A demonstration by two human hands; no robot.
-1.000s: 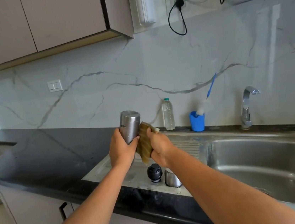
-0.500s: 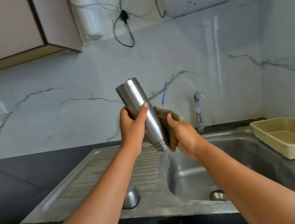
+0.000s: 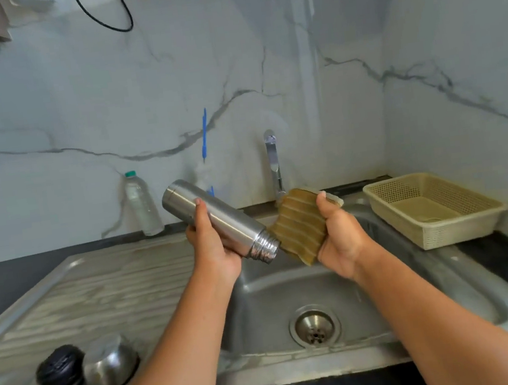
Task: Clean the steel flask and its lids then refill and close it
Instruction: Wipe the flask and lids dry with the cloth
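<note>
The left hand [image 3: 213,250] grips the flask [image 3: 234,228] round its middle, thumb across the front and fingers curled behind, holding it in the air above the sink [image 3: 260,303]. The flask is tilted, base up to the left, open threaded neck down to the right. The right hand [image 3: 340,241] holds a folded brown sponge [image 3: 298,225], thumb pressed on its top edge and fingers clamped behind; the sponge sits just beside the neck, and whether they touch cannot be told. The drain [image 3: 314,325] lies below the hands. On the drainboard [image 3: 98,291] at the left, a black lid [image 3: 60,372] and a steel cap [image 3: 109,363] lie side by side, touching. Behind stand a bottle [image 3: 142,203], a blue brush [image 3: 204,134] and the tap [image 3: 273,164]; a basket [image 3: 434,208] sits to the right of the sink
</note>
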